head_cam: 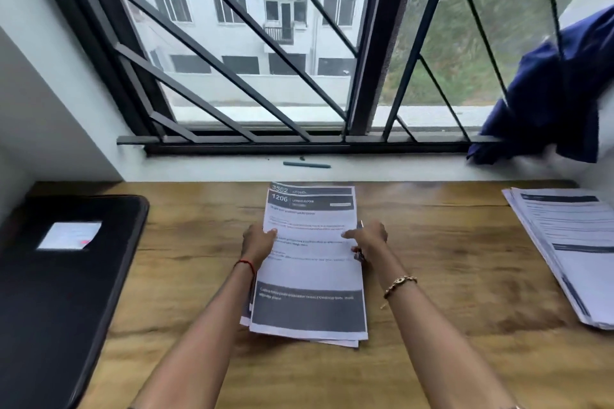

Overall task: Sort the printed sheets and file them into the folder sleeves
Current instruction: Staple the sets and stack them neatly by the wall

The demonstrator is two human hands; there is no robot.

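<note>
A stack of printed sheets (309,262) lies in the middle of the wooden desk, its top page headed "1206" and the page beneath showing "3562". My left hand (257,242) grips the stack's left edge, thumb on the top page. My right hand (367,239) pinches the right edge with its thumb laid on the page; a thin pen-like object sticks out of this hand. The black folder (63,279) lies closed at the left of the desk, with a white label on its cover. A second stack of printed sheets (571,249) lies fanned at the right edge.
A dark pen (307,164) lies on the white window sill behind the desk. A blue cloth (555,93) hangs from the window grille at the right. Bare wood (442,242) shows between the two stacks.
</note>
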